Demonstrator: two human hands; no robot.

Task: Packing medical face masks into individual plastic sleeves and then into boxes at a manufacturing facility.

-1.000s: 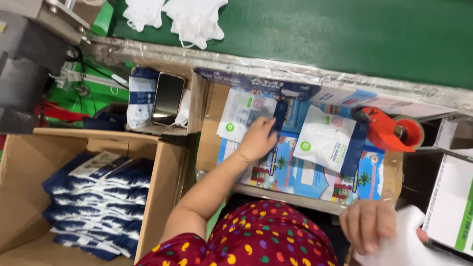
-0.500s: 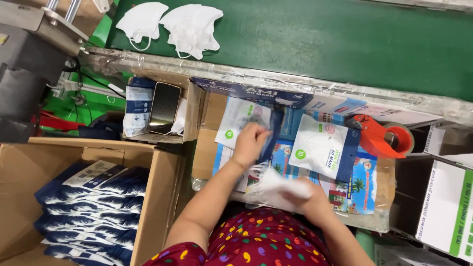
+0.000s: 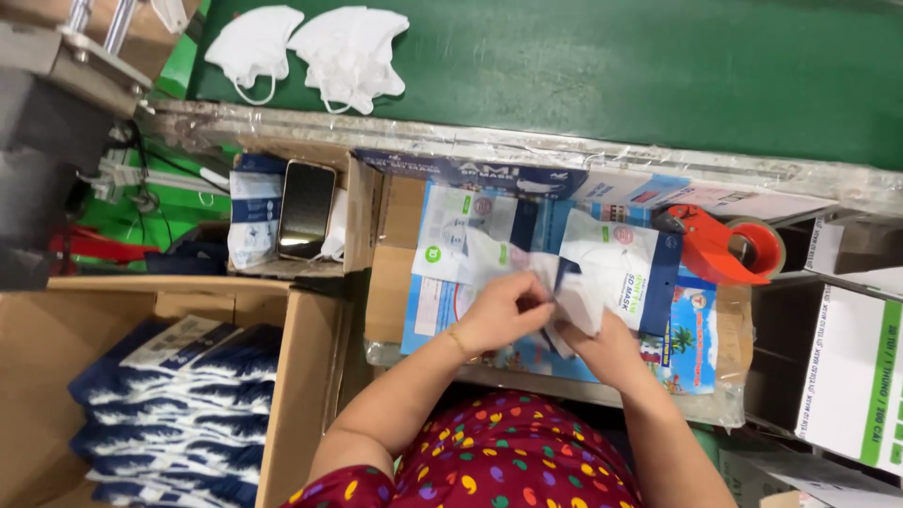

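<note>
Hands: left hand (image 3: 503, 310) and right hand (image 3: 602, 343) both pinch a white mask (image 3: 574, 296) over the blue-and-white pouches (image 3: 527, 245). Left of those, a carton (image 3: 301, 376) holds stacked blue packs (image 3: 179, 395). Beyond, two masks (image 3: 310, 42) lie on the green belt (image 3: 611, 66).

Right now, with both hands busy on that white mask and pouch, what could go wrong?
The left hand and right hand pinch a folded white mask at a pouch; it could crease or snag at the opening. The stacked pouches beneath lie loose and might slide. The red tape dispenser sits close to the right, so an elbow could knock it.
</note>
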